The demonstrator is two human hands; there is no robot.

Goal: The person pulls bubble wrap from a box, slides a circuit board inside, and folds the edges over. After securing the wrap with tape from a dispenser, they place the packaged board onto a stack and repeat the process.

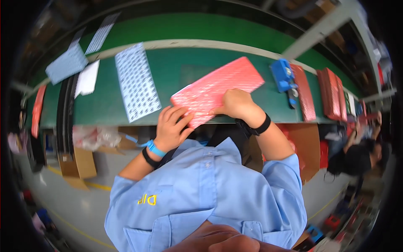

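Observation:
A flat oblong package in pink bubble wrap (222,82) lies at a slant on the green workbench in front of me. My left hand (168,126) is at its near left corner, with fingers spread and the fingertips touching the wrap. On the package's near side, my right hand (240,105) has its fingers curled in and its thumb laid along the wrap; the fingertips are partly hidden. Left of the package lies a white sheet with rows of dark blue marks (137,82).
A blue tape dispenser (283,75) stands to the right, beside more pink-wrapped packages (329,94). Dark long strips (65,113) and a white paper (87,79) are at the left. Below the bench edge are cardboard boxes (308,151); another person (357,155) is at far right.

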